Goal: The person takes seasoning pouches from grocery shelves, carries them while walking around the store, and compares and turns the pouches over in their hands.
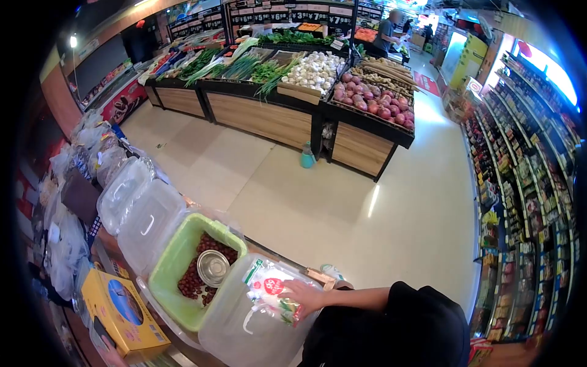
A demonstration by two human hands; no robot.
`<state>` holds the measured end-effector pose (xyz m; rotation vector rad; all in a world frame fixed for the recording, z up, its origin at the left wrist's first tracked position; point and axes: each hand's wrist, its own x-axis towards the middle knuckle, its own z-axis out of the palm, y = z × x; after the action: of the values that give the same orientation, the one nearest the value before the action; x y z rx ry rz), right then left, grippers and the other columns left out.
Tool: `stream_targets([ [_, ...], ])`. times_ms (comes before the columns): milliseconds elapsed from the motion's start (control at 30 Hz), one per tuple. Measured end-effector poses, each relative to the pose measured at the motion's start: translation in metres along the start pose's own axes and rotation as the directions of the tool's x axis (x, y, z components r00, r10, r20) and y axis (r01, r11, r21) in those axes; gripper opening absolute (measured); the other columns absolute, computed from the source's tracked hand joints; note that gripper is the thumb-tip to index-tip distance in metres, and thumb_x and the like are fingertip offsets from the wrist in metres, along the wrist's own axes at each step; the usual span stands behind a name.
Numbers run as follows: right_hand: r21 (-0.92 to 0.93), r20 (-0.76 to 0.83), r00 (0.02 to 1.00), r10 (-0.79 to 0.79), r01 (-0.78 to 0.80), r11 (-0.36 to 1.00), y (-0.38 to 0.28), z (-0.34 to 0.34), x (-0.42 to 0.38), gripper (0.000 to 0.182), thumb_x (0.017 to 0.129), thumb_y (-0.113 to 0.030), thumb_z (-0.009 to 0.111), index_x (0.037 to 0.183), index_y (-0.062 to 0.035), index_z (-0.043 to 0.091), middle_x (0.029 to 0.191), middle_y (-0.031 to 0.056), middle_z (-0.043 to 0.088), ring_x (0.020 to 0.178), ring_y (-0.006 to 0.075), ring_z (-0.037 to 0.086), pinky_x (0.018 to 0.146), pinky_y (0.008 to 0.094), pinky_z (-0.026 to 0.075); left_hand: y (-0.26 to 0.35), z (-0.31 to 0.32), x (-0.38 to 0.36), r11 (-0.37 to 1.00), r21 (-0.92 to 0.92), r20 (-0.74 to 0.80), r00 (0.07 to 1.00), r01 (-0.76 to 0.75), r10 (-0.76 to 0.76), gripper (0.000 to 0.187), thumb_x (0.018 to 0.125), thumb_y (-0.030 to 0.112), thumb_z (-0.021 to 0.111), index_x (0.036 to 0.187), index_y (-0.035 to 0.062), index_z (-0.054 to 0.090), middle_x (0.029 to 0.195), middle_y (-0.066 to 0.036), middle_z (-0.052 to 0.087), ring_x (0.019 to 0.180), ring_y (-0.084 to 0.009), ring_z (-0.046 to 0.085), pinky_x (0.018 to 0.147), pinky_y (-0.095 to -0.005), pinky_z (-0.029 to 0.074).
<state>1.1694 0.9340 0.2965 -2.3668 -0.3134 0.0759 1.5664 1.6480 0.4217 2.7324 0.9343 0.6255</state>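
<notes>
My right hand (304, 296) lies palm down, fingers stretched out, on a white plastic packet (273, 285) with a red round logo and a green strip. Under the packet is the translucent lid (229, 318) of a bin. Beside it stands an open green-lined bin (169, 265) with dark red dried fruit (191, 282), and a round metal bowl (213, 268) rests on the fruit. At lower left, a yellow box (122, 309) stands near the bins. A pinkish patch shows at its lower edge; I cannot tell whether it is my left hand.
More translucent lids (151, 226) and plastic-wrapped goods (110, 156) line the left. Across the tiled floor (293, 208), a stand holds red onions (373, 101), garlic (313, 70) and greens. A turquoise bottle (307, 156) stands at its foot. Packed shelves (526, 202) run along the right; a person (386, 35) is far back.
</notes>
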Motion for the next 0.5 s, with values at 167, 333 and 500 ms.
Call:
stream_targets([
  [167, 0.017, 0.018, 0.999, 0.034, -0.034, 0.999, -0.007, 0.001, 0.001, 0.105, 0.050, -0.034, 0.087, 0.139, -0.0167, 0.034, 0.145, 0.0232, 0.022, 0.136, 0.0398, 0.019, 0.111, 0.0471, 0.020, 0.016, 0.015, 0.024, 0.940, 0.341, 0.053, 0.997, 0.026, -0.047, 0.111, 0.066, 0.084, 0.047, 0.142, 0.0056, 0.031, 0.136, -0.023, 0.042, 0.122, -0.0382, 0.044, 0.099, -0.0523, 0.036],
  [333, 0.011, 0.042, 0.998, 0.038, -0.039, 0.999, -0.013, 0.000, 0.007, 0.105, 0.052, -0.035, 0.086, 0.140, -0.0176, 0.033, 0.145, 0.0234, 0.021, 0.136, 0.0403, 0.018, 0.110, 0.0475, 0.019, 0.022, -0.020, 0.026, 0.978, 0.177, 0.183, 0.980, -0.112, 0.079, 0.089, 0.070, 0.069, 0.058, 0.127, 0.0013, 0.049, 0.126, -0.025, 0.050, 0.114, -0.0404, 0.051, 0.093, -0.0484, 0.040],
  [500, -0.062, 0.100, 0.992, 0.080, -0.074, 0.995, -0.021, -0.004, 0.016, 0.103, 0.053, -0.038, 0.086, 0.140, -0.0189, 0.034, 0.144, 0.0238, 0.023, 0.135, 0.0416, 0.021, 0.109, 0.0495, 0.021, 0.020, -0.064, 0.045, 0.928, -0.200, 0.384, 0.846, -0.316, 0.371, 0.061, 0.067, 0.043, 0.069, 0.098, -0.0096, 0.063, 0.091, -0.026, 0.066, 0.090, -0.0366, 0.064, 0.080, -0.0441, 0.047],
])
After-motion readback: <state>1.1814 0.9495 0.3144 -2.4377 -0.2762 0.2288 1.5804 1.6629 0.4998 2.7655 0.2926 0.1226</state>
